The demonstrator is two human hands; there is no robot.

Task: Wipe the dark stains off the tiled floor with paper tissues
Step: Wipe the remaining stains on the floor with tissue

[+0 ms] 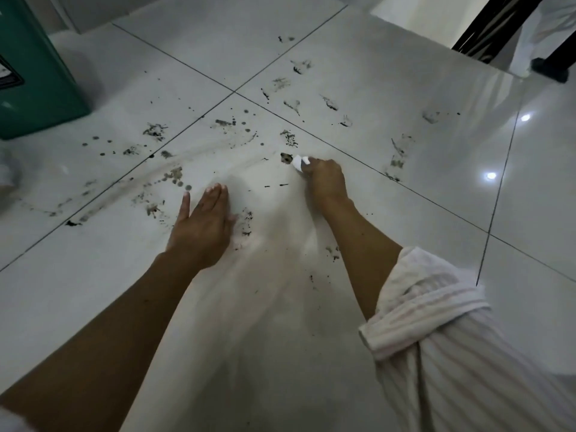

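Glossy white tiled floor [358, 73] carries scattered dark stains. Right hand [324, 179] pinches a crumpled white paper tissue [300, 162], touching a dark blot [285, 157] just beyond its fingertips; left hand [202, 222] rests flat, fingers straight, nearer the person.

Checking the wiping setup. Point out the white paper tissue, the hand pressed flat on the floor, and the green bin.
white paper tissue [300, 161], head view, on its crumpled end showing beyond the fingers.
left hand [202, 222], head view, on the back of the hand.
green bin [34, 82], head view, on its side wall.
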